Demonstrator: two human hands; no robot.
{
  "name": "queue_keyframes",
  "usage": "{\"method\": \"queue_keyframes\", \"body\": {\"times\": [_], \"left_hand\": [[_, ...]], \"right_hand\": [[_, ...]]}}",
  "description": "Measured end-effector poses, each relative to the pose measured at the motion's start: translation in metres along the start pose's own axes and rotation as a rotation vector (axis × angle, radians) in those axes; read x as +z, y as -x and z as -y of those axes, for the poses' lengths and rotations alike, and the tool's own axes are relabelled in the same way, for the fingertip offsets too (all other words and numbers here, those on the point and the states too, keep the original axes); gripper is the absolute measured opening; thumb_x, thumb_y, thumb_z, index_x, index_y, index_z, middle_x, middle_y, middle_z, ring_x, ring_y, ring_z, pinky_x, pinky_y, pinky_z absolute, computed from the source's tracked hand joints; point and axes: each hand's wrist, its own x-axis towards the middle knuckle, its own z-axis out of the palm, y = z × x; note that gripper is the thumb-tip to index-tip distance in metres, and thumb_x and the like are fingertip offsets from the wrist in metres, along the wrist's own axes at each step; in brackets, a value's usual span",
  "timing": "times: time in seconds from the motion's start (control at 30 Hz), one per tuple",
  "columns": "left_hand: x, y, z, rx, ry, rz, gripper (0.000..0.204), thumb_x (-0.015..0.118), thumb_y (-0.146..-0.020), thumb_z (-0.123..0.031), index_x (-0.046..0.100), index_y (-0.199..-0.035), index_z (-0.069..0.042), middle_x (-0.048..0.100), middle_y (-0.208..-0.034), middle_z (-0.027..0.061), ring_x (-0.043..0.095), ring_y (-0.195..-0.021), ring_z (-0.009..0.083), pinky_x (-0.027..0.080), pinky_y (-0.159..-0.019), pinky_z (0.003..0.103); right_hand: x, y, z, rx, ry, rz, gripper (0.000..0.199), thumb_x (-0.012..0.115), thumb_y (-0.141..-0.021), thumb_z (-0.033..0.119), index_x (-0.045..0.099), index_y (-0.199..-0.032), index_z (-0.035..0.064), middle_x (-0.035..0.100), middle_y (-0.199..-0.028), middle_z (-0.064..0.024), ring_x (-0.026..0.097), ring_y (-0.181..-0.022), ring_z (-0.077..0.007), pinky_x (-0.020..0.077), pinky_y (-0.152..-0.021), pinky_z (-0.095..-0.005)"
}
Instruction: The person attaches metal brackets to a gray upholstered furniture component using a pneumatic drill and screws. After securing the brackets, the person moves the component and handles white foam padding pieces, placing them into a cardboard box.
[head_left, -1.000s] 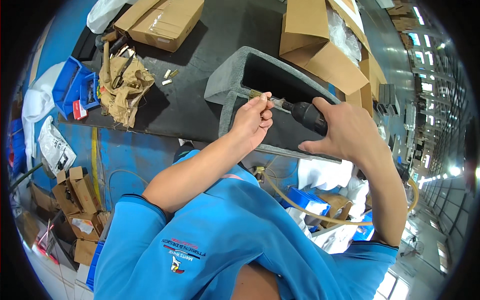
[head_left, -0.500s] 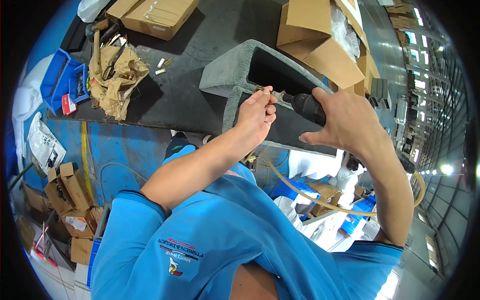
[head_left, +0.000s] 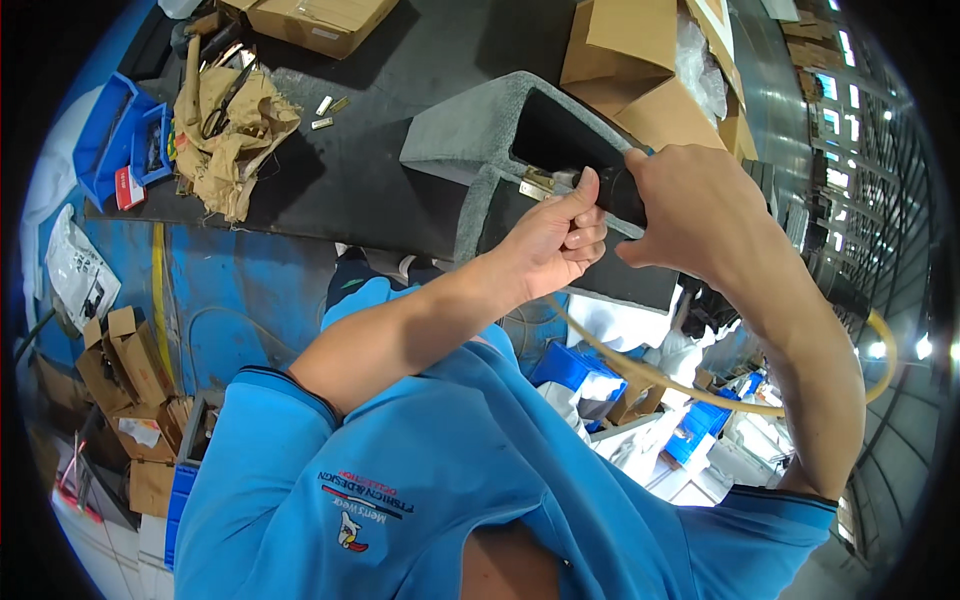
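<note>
A grey fabric-covered box [head_left: 455, 140] with a black inside stands open on the dark table, its black-lined lid [head_left: 630, 275] folded toward me. At the joint between them sits a small brass hinge [head_left: 536, 184]. My right hand [head_left: 705, 205] is wrapped round a black power screwdriver [head_left: 622, 194], which points left at the hinge. Beside the tool's nose, my left hand [head_left: 560, 240] is closed, thumb against curled fingers. Whatever lies in that pinch is hidden. A pale yellow hose [head_left: 650, 375] loops under my right forearm.
Loose hinges [head_left: 321, 124] lie left of the box. Further left are crumpled brown paper [head_left: 225, 150] with scissors [head_left: 222, 112], a hammer [head_left: 193, 75] and blue bins [head_left: 120, 140]. An open carton [head_left: 625, 55] stands behind the box on the right; another carton [head_left: 315, 25] is at the back.
My left hand has moved right, toward the screwdriver's nose, uncovering the hinge. The right hand with the screwdriver has shifted slightly up and right in view.
</note>
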Motion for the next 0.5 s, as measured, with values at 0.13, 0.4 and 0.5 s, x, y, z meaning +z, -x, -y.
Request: {"method": "queue_keyframes", "body": {"times": [0.13, 0.4, 0.5], "left_hand": [[-0.0007, 0.0008, -0.0031, 0.008, -0.021, -0.028, 0.046, 0.063, -0.096, -0.052, 0.049, -0.072, -0.017, 0.041, -0.063, -0.0071, 0.035, -0.053, 0.0040, 0.027, -0.048, 0.020], [-0.0080, -0.0011, -0.0039, -0.009, -0.096, -0.025, 0.050, 0.058, -0.097, -0.057, 0.049, -0.072, -0.015, 0.040, -0.062, -0.0067, 0.036, -0.053, 0.0038, 0.028, -0.049, 0.019], [-0.0002, 0.0078, -0.0050, -0.059, -0.202, -0.107, 0.049, 0.053, -0.103, -0.054, 0.053, -0.078, -0.012, 0.039, -0.063, -0.0076, 0.037, -0.054, 0.0036, 0.029, -0.049, 0.020]], "right_hand": [[0.0027, -0.0014, 0.0025, 0.008, 0.010, -0.027, 0.065, 0.090, -0.061, 0.047, 0.063, -0.096, -0.0012, 0.070, -0.077, -0.0167, 0.071, -0.078, -0.0350, 0.0564, -0.074, -0.0425], [0.0041, -0.0038, 0.0056, 0.020, 0.037, -0.020, 0.082, 0.093, -0.053, 0.057, 0.061, -0.098, -0.0025, 0.071, -0.078, -0.0167, 0.072, -0.079, -0.0350, 0.0568, -0.073, -0.0428], [0.0034, 0.0021, 0.0092, 0.056, -0.049, -0.079, 0.084, 0.092, -0.052, 0.060, 0.062, -0.098, -0.0035, 0.071, -0.078, -0.0177, 0.072, -0.080, -0.0366, 0.0562, -0.073, -0.0439]]}}
